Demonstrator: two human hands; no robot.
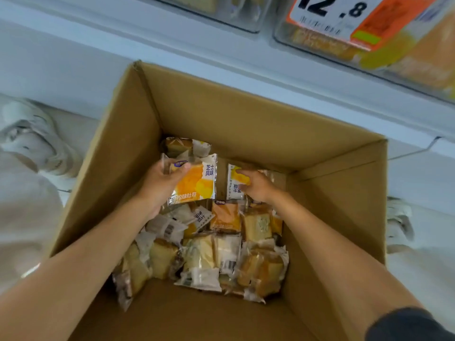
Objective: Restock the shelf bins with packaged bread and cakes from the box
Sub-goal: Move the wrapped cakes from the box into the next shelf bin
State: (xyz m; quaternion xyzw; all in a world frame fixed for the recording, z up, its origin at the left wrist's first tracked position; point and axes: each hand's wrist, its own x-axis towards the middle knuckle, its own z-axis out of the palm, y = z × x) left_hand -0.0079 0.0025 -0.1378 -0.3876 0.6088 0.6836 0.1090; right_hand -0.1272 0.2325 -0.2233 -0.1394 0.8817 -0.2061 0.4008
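A deep cardboard box (pixel 246 114) stands on the floor below me, its bottom strewn with several wrapped bread and cake packets (pixel 211 254). Both my arms reach down into it. My left hand (pixel 162 183) grips an orange-and-white bread packet (pixel 199 180) by its left edge, lifted a little above the pile. To the right, my right hand (pixel 256 185) curls its fingers over a second white-and-yellow packet (pixel 235 183) that stands against the far wall of the box. A clear shelf bin (pixel 394 55) with yellow bread packets hangs at the top right.
A price label (pixel 327 16) reading 12.8 sticks to the front of the shelf bin. Another clear bin (pixel 236 11) sits at top centre. The white shelf base (pixel 221 52) runs behind the box. A white shoe (pixel 32 139) is at left, another (pixel 398 222) at right.
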